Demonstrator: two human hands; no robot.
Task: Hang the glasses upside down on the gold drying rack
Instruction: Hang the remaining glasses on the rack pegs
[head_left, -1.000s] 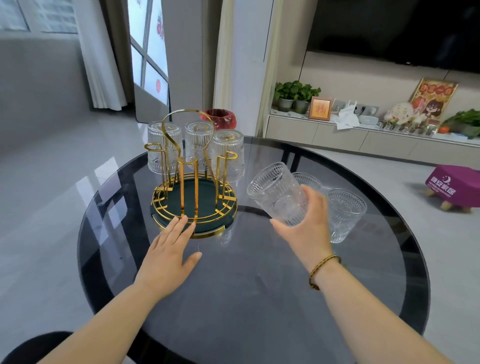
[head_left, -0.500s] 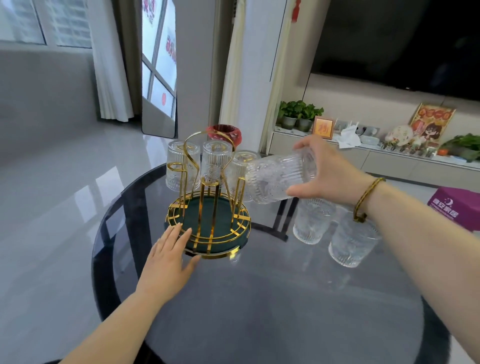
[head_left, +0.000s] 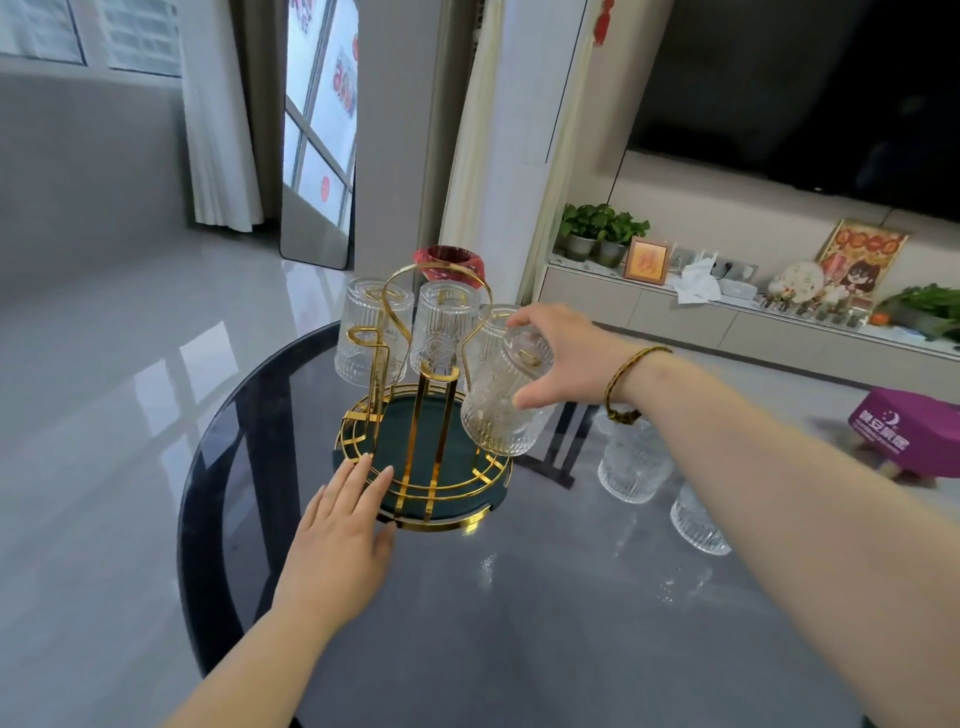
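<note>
The gold drying rack (head_left: 423, 441) with a dark green base stands on the round dark glass table (head_left: 519, 623). Three ribbed clear glasses hang upside down on its far prongs, among them one at the left (head_left: 363, 332) and one in the middle (head_left: 444, 325). My right hand (head_left: 558, 358) grips a fourth ribbed glass (head_left: 501, 402) upside down over the rack's front-right prong, the prong tip showing inside it. My left hand (head_left: 340, 540) lies flat on the table, fingertips on the rack's base rim. Two more glasses (head_left: 631, 462) (head_left: 698, 522) stand upright under my right forearm.
A red pot (head_left: 449, 260) sits behind the rack. Beyond the table's far right edge are a low cabinet (head_left: 727, 322) with plants and frames, and a purple stool (head_left: 904, 436) on the floor.
My right hand has turned the glass from sideways to upside down and lowered it onto the rack's front-right prong. My left hand has stayed at the base.
</note>
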